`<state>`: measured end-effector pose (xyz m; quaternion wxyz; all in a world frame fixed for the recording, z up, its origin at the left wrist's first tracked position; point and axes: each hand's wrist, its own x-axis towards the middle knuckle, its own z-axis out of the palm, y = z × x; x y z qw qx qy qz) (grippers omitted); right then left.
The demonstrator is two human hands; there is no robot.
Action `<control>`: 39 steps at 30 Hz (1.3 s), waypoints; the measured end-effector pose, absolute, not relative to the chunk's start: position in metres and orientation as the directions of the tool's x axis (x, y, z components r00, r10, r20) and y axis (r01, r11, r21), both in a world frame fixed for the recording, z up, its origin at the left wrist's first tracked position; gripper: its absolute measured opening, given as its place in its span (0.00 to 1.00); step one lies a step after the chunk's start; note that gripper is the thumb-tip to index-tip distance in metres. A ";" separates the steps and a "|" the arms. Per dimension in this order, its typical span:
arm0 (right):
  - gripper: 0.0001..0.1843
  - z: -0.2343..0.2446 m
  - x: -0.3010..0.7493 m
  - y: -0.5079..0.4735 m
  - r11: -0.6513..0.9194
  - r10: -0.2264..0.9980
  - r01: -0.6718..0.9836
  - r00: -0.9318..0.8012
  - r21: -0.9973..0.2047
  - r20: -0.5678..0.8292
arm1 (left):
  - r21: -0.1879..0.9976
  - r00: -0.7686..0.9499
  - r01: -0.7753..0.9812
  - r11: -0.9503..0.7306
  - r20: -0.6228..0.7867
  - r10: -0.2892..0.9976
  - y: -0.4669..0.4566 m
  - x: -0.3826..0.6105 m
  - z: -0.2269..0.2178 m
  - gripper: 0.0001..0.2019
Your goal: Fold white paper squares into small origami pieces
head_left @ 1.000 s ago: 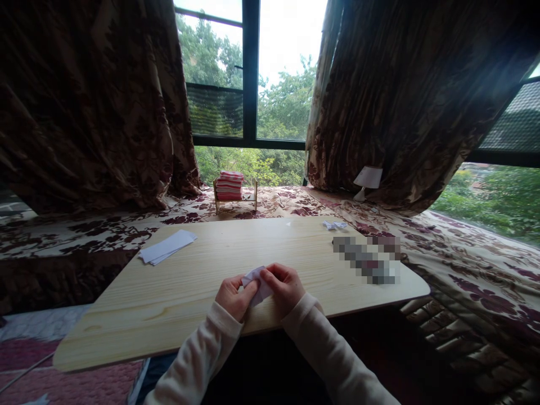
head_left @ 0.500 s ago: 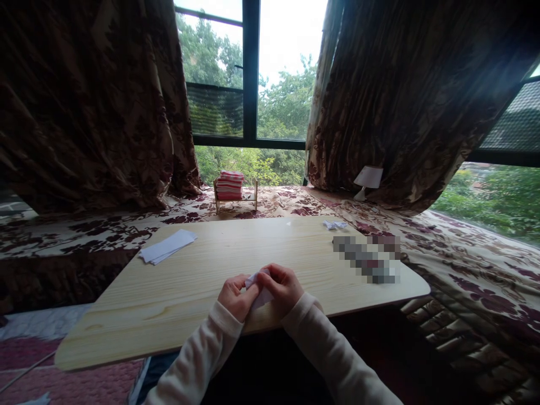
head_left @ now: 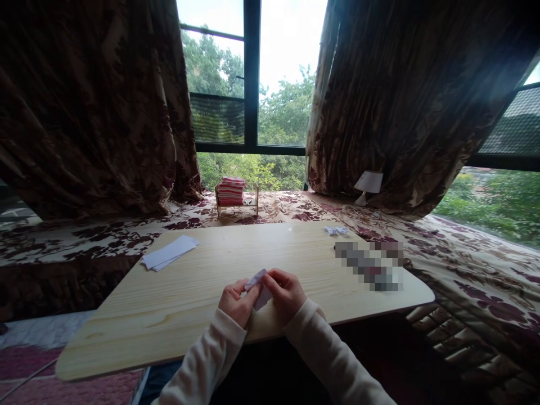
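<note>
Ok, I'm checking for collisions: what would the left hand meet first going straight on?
Besides the paper it pinches, the left hand would likely meet the right hand; depth is unclear.

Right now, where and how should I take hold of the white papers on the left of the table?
I'd pinch the white papers by their near end, coming low from your side with your left hand: they lie flat and slightly fanned on the table, so the offset edges there should lift more easily.
</note>
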<state>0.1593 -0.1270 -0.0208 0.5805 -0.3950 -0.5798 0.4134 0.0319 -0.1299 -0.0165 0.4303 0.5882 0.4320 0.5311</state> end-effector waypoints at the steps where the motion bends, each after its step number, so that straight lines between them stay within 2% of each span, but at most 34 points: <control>1: 0.16 -0.021 0.159 -0.128 0.358 0.934 -0.014 -0.009 -0.934 0.358 | 0.965 0.056 0.046 -0.257 0.255 0.965 -0.129 0.032 -0.017 0.14; 5: 0.14 -0.022 0.160 -0.129 0.376 0.927 0.012 -0.013 -0.927 0.376 | 0.967 0.027 0.037 -0.252 0.251 0.968 -0.129 0.029 -0.014 0.16; 11: 0.14 -0.023 0.161 -0.128 0.373 0.928 0.031 -0.010 -0.927 0.373 | 0.974 0.026 0.032 -0.223 0.222 0.975 -0.130 0.024 -0.009 0.13; 18: 0.15 -0.023 0.162 -0.127 0.350 0.936 0.037 0.017 -0.936 0.350 | 0.979 -0.001 0.034 -0.199 0.199 0.980 -0.129 0.025 -0.009 0.22; 25: 0.19 -0.025 0.162 -0.125 0.313 0.950 0.012 0.010 -0.950 0.314 | 0.973 0.036 0.081 -0.214 0.212 0.977 -0.130 0.030 -0.015 0.13; 29: 0.23 -0.025 0.163 -0.125 0.287 0.958 -0.034 0.035 -0.957 0.286 | 0.974 0.037 0.066 -0.217 0.215 0.976 -0.129 0.029 -0.016 0.12; 34: 0.17 -0.022 0.165 -0.127 0.335 0.941 -0.035 0.052 -0.942 0.333 | 0.975 0.036 0.043 -0.220 0.219 0.975 -0.128 0.027 -0.016 0.13; 39: 0.13 -0.021 0.165 -0.129 0.324 0.946 -0.066 0.030 -0.944 0.323 | 0.977 0.027 0.031 -0.213 0.212 0.977 -0.127 0.027 -0.017 0.14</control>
